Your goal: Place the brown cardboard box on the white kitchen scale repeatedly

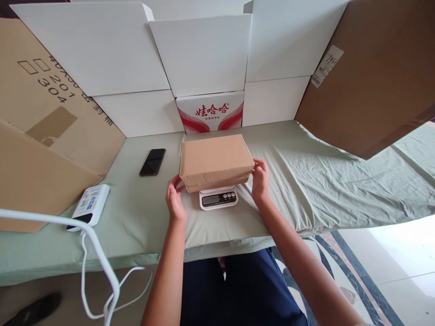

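Cardboard box, brown, closed, sits on a small white kitchen scale w/ dark display, roughly mid-table, toward the near edge. Box overhangs the scale on both sides; only the scale's front panel w/ buttons shows. Left hand grips the box's lower left corner, fingers curled on it. Right hand grasps the right end, fingertips on the box's side. Both arms reach in from the near edge.

Table is covered w/ a pale green cloth, wrinkled on the right. Black phone lies flat left of the box, apart from it. White power bank near the left front edge, white cable trailing off it. White cardboard panels stand along the far edge; a red-and-white printed carton sits just behind the box. Brown cardboard sheets lean at the far left and far right corners.
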